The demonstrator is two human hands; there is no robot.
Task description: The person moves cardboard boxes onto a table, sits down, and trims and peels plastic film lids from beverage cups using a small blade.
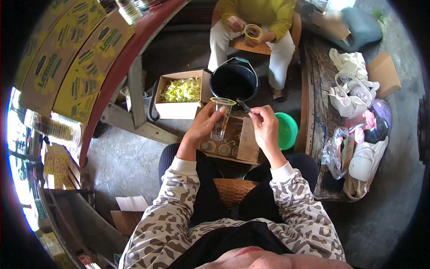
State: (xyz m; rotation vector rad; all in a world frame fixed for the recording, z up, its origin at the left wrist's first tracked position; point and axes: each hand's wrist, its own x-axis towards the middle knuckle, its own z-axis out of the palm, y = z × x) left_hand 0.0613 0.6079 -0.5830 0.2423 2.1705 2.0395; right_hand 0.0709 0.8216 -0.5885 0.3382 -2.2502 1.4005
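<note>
In my left hand point(204, 122) is a clear plastic cup point(219, 127) with a yellow rim, held upright with the fingers wrapped round its side. My right hand point(265, 123) pinches a small dark tool point(243, 106), whose tip points toward the cup's rim; its exact kind is too small to make out. Below both hands stands an open cardboard box point(247, 145) with several clear cups point(224, 149) inside. Just beyond the cup is a black bucket point(234, 80) with a metal handle.
A cardboard box point(177, 110) of yellow-green scraps stands left of the bucket. A green basin point(286, 131) is at right, beside a wooden bench point(320, 179) with bags. Opposite, a person point(253, 27) holds another yellow-rimmed cup. Lemon-printed cartons point(92, 62) line the red-edged table.
</note>
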